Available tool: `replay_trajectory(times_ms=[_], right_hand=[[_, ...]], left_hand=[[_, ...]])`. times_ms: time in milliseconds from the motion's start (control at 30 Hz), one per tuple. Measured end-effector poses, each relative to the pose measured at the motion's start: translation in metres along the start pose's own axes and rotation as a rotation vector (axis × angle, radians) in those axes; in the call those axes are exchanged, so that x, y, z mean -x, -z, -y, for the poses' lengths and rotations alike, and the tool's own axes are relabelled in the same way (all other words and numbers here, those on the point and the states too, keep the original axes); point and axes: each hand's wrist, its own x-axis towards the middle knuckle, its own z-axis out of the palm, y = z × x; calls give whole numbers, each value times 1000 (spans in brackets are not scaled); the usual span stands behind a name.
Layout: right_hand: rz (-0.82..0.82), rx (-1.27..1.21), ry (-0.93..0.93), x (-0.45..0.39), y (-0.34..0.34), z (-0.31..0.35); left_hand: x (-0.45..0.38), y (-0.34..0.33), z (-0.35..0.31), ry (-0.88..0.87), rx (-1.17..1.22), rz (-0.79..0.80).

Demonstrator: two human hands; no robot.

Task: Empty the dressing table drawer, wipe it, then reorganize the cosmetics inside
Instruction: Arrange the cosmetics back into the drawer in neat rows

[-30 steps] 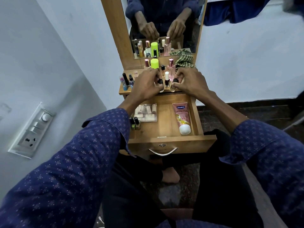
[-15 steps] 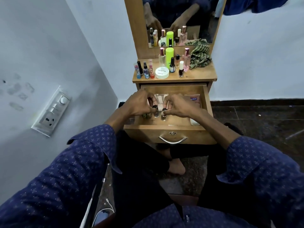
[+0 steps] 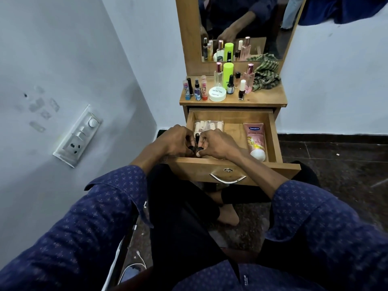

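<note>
Wooden drawer [image 3: 273, 133] pulled open, left hand [image 3: 174, 141] and right hand [image 3: 218, 143] pinching small dark-capped bottles [image 3: 197, 143] at its front-left corner, pink tube [image 3: 255, 139] lying at right, clear packet [image 3: 207, 125] at back-left, remaining cosmetics [image 3: 218, 85] standing on tabletop [image 3: 264, 97].

Dark blue shirt sleeves [image 3: 100, 223] with small pale dotted print, cuffs unbuttoned, black trousers [image 3: 184, 217], bare foot [image 3: 227, 216]

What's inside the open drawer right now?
In the drawer: a pink lotion tube at right, a clear packet at the back left, and small dark-capped bottles held by both hands. The hands hide the front left floor.
</note>
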Motion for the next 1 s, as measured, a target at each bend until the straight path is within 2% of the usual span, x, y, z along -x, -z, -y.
replay_trajectory(times_ms=[333, 767, 1000], right_hand=[[23, -28, -12, -8, -16, 5], [91, -138, -29, -7, -8, -8], [26, -145, -56, -4, 13, -22]], left_hand=[[-2, -9, 0, -30, -161, 10], [-7, 2, 3, -11, -102, 31], [-18, 12, -5, -49, -71, -15]])
